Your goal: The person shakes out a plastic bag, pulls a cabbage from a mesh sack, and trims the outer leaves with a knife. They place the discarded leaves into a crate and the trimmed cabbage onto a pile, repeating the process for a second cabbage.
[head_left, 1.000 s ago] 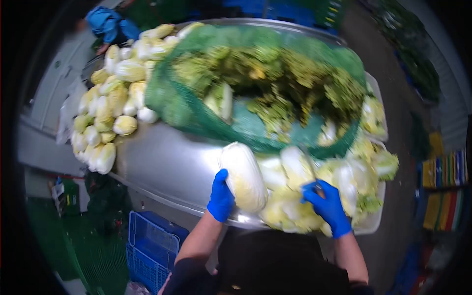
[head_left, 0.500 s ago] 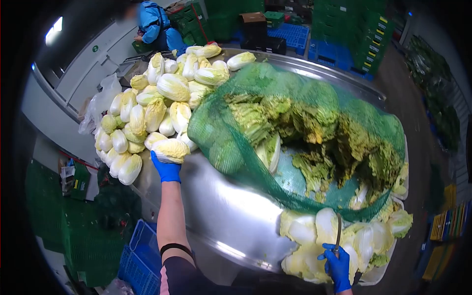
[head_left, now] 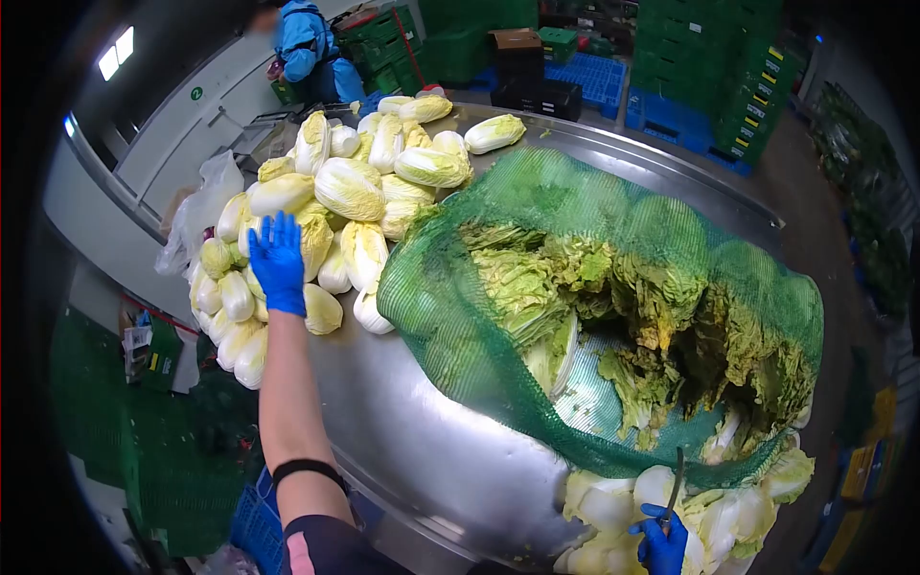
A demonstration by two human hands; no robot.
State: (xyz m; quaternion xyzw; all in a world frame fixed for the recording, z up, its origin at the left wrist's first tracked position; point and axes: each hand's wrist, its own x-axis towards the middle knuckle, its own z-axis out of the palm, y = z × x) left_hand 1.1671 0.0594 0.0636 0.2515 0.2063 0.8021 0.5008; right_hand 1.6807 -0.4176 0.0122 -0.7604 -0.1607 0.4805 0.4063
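My left hand [head_left: 277,265], in a blue glove, lies with fingers spread over the heap of trimmed cabbages [head_left: 350,189] at the left of the metal table. It holds nothing. At the lower right, my right hand [head_left: 661,541], also gloved in blue, is closed around the handle of a curved knife [head_left: 678,476], its blade pointing up. Under and beside that hand are loose pale outer leaves [head_left: 606,503]. A green mesh sack [head_left: 431,326] lies open on the table, with untrimmed, partly browned cabbages [head_left: 522,297] inside.
The metal table [head_left: 431,431] spans the middle. A person in blue [head_left: 307,48] is beyond its far left end. Stacked green crates [head_left: 704,67] and blue pallets [head_left: 589,81] stand behind. A clear plastic bag [head_left: 206,201] hangs at the left edge, with a blue crate [head_left: 251,517] below.
My left hand has let go of a cabbage and moved up and left over the heap, fingers now spread. The view has shifted slightly. My right hand still holds the knife.
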